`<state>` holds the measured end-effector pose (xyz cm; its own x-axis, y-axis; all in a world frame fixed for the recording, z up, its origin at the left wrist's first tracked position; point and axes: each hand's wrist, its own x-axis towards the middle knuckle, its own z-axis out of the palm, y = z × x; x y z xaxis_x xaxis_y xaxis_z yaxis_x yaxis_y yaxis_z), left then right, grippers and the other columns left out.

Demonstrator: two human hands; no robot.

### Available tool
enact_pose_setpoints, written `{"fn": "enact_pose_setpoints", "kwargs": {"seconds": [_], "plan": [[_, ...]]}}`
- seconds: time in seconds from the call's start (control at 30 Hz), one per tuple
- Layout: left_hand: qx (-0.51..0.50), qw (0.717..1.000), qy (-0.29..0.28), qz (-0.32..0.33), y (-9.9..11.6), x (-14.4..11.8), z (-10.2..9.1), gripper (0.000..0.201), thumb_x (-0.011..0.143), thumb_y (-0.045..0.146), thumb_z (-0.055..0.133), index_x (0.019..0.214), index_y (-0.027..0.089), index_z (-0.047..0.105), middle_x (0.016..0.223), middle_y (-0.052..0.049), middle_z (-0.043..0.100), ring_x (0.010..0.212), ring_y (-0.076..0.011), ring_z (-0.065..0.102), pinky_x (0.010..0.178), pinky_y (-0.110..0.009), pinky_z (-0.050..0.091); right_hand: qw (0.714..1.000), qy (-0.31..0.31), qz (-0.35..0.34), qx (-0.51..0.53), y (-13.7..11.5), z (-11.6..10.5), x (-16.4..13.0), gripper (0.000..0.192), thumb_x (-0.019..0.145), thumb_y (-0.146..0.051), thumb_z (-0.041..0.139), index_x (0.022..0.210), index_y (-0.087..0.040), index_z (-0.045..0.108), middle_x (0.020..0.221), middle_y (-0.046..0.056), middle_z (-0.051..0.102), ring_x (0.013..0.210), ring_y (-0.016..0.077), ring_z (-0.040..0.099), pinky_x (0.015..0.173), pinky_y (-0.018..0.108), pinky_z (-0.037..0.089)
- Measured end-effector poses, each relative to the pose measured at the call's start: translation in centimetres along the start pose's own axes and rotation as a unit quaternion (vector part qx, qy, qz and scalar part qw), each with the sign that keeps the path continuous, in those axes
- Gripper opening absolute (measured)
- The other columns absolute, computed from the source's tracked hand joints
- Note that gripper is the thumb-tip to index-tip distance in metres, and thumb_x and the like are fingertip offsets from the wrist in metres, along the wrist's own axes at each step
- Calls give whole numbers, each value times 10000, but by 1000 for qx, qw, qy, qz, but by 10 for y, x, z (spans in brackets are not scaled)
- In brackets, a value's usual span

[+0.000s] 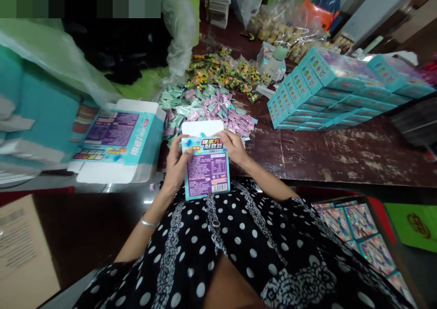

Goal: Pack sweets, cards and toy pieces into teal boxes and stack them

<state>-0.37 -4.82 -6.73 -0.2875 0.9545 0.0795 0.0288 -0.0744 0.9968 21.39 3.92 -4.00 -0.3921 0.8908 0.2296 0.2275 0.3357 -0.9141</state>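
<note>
The left hand (177, 165) grips the left edge of a small teal carton (206, 165), fingers curled around its side, while the right hand (232, 146) pinches the carton's upper right corner, thumb on the printed face; both hands are closed on it. The carton is held upright over the lap, just in front of the worktop (341, 154) edge, its purple panel and barcode facing the camera and its white top flap (202, 128) standing open. By the look of it, the step in hand is forming or filling this 1 carton, with the mouth open and not yet closed. The next move would seem to call for 1 hand to keep the carton steady while the other frees itself, either to fetch sachets or to fold the flap down and tuck it squarely into the mouth. To the left lies a larger display box (119, 140), opened out, on its side. Just beyond the carton a heap of small pink and green sachets (208, 108) spreads over the worktop, and behind it a pile of multicoloured sweets in clear wrappers (225, 72). Farther right, finished teal cartons stand stacked in rows (327, 90). Down at the near right, a tray (358, 231) holds flat printed packs.
</note>
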Motion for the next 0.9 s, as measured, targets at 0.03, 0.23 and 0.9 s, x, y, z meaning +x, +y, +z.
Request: {"fn": "enact_pose_setpoints", "kwargs": {"seconds": [0.03, 0.23, 0.9], "plan": [[10, 1000, 11, 1, -2, 4, -1, 369, 988, 531, 722, 1242, 263, 734, 1092, -64, 768, 957, -254, 713, 881, -381, 608, 1000, 11, -12, 0, 2, 1, -1, 573, 1114, -706, 506, 963, -212, 755, 998, 82, 748, 956, 239, 708, 949, 385, 577], [40, 984, 102, 139, -5, 29, -5, 400, 1005, 608, 776, 923, 244, 632, 886, -36, 620, 812, -194, 584, 749, -328, 519, 994, 99, -45, 20, 11, 17, -2, 418, 1044, -661, 647, 1021, -246, 608, 1017, 41, 666, 942, 190, 648, 848, 333, 551], [96, 978, -29, 180, 21, 33, -20, 540, 905, 586, 934, 1338, 295, 797, 1236, -97, 689, 1022, -256, 717, 847, -356, 634, 990, 82, -23, 115, 6, 11, 5, 614, 947, -657, 775, 1415, -303, 593, 1130, 55, 728, 985, 235, 701, 817, 382, 594]]}}
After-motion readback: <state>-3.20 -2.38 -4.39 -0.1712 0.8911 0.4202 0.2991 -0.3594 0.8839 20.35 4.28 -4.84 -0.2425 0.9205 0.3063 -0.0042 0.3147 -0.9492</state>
